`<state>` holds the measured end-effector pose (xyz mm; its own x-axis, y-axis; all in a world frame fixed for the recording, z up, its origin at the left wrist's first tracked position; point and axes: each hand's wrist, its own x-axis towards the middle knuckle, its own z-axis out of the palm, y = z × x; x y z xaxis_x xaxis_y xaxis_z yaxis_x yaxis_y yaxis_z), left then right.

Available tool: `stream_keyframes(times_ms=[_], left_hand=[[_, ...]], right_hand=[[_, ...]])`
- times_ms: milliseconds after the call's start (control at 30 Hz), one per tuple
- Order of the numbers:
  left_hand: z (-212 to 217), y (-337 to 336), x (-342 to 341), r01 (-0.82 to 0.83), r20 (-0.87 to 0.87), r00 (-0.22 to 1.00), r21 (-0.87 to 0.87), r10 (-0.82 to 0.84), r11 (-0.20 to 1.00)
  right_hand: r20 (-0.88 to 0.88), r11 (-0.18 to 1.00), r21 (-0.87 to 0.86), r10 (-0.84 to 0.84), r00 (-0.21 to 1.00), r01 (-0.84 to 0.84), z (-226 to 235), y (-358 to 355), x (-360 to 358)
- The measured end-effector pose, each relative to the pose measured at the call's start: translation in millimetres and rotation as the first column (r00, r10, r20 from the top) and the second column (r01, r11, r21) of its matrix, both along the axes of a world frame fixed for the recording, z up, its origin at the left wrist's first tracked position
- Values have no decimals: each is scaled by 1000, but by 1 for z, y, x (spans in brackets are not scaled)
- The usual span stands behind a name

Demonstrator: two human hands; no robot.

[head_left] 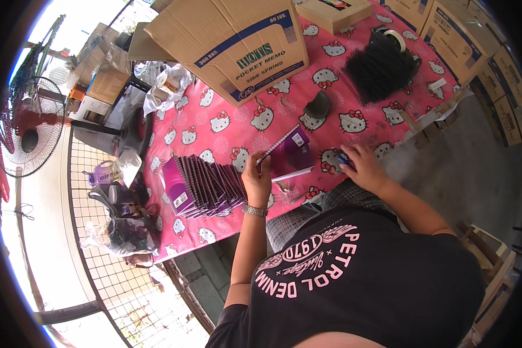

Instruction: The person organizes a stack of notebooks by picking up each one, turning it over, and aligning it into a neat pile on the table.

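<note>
A purple spiral notebook (pixel 293 152) lies tilted on the pink tablecloth in front of me. My left hand (pixel 257 177) grips its left side, thumb and fingers closed at the spiral edge. To the right of the notebook, my right hand (pixel 362 168) is closed around a small dark blue object (pixel 343 158); the fingers hide most of it, so its kind is unclear. Left of my left hand, a fanned row of purple spiral notebooks (pixel 206 184) rests on the table, their dark spirals overlapping.
A large cardboard carton (pixel 232 52) stands at the back. Black plastic spirals (pixel 380 66) are heaped at back right, with a tape roll (pixel 395 40) on them. A dark curved piece (pixel 317 105) lies mid-table. More cartons (pixel 455 40) line the right; a fan (pixel 32 127) stands left.
</note>
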<state>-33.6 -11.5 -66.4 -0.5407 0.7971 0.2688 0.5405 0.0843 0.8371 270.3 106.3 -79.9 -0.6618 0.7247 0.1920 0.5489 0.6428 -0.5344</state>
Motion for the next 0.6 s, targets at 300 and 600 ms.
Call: stream_keyframes(times_ms=[300, 600], left_hand=[[9, 1, 10, 38, 6, 999, 4, -38, 999], [12, -5, 15, 61, 184, 981, 41, -68, 997]], right_hand=[[-291, 950, 27, 305, 907, -311, 71, -22, -71], [-329, 948, 75, 315, 890, -308, 78, -26, -107]])
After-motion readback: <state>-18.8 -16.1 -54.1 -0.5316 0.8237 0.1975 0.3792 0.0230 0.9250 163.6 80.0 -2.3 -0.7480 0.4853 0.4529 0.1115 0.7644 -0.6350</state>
